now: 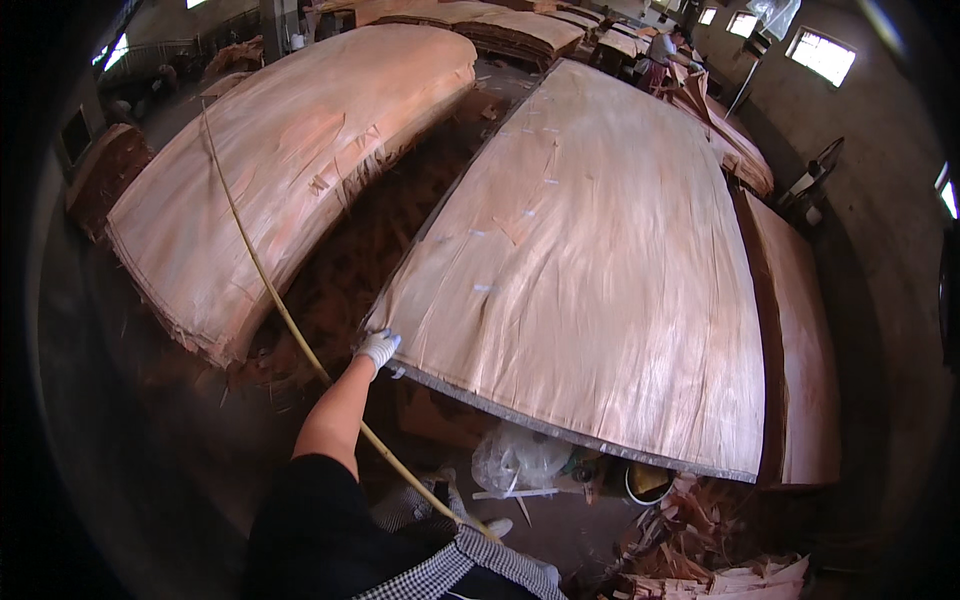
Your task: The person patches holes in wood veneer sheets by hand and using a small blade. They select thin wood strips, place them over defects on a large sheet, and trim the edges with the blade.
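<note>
My left hand (pixel 379 348), in a white knit glove with blue on the fingers, grips the near left corner of a large pale wood veneer sheet (pixel 600 285). This sheet covers a table with a grey edge (pixel 525 421), and its surface is rippled near me. Small pieces of whitish tape (pixel 486 288) mark its left part. My right hand is out of view. A long thin bamboo pole (pixel 281 304) slants from near my waist, past my left forearm, out over the veneer stack on the left. What holds its near end is hidden.
A tall veneer stack (pixel 300 150) stands left, across a gap strewn with scraps. More veneer (pixel 806 345) lies along the table's right side. Below the front edge are a clear plastic bag (pixel 517 459), a bucket (pixel 649 484) and veneer scraps (pixel 697 532). Another person (pixel 664 56) works far right.
</note>
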Demonstrator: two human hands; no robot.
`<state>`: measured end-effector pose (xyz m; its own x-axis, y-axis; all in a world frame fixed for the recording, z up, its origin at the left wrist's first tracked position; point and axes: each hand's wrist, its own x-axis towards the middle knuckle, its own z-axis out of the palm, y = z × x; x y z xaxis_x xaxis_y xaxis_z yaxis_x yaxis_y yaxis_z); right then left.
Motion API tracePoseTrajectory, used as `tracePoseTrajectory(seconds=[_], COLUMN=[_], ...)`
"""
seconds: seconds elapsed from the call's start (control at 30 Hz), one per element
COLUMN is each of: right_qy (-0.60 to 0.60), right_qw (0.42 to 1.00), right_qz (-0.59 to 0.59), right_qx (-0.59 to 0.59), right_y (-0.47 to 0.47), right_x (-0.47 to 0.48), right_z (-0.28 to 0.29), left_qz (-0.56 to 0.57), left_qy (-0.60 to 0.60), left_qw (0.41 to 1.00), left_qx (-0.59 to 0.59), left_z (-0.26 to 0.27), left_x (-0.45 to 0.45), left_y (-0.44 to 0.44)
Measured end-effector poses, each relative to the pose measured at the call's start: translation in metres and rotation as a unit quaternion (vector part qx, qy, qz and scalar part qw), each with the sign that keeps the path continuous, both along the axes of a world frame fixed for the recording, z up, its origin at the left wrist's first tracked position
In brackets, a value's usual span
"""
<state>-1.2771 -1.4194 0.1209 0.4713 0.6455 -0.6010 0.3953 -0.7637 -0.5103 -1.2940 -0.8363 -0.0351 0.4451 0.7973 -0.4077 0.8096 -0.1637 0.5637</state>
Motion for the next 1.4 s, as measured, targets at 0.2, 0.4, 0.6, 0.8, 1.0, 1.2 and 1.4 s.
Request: tracePoseTrajectory(seconds=[0.2, 0.4, 0.6, 0.8, 1.0, 1.2, 1.4], right_qy=[0.02, 0.011, 0.017, 0.074, 0.056, -0.185, -0.033], right_qw=[0.98, 0.953, 0.928, 0.908, 0.89, 0.881, 0.84], right_qz=[-0.194, -0.297, -0.364, -0.404, -0.438, -0.404, -0.475], right_qx=[0.032, 0.064, 0.075, 0.078, 0.116, 0.162, 0.259], right_y=[-0.003, -0.02, -0.053, -0.066, -0.007, 0.038, 0.001], right_x=[0.008, -0.006, -0.025, -0.058, -0.101, -0.1, -0.073], right_z=[-0.004, -0.002, -0.004, -0.042, -0.068, 0.01, -0.031], left_qz=[-0.102, 0.071, 0.179, 0.127, -0.082, -0.31, -0.284], left_qy=[-0.222, 0.099, 0.172, 0.068, -0.301, -0.346, -0.496], left_qw=[0.967, 0.992, 0.967, 0.976, 0.947, 0.838, 0.819], left_qx=[-0.074, -0.025, 0.063, 0.161, 0.075, 0.287, 0.032], left_z=[0.064, 0.112, 0.013, 0.037, 0.12, 0.179, 0.265], left_x=[0.052, 0.109, 0.076, 0.058, 0.121, 0.227, 0.25], left_y=[-0.031, -0.055, -0.008, -0.029, -0.089, -0.189, -0.21])
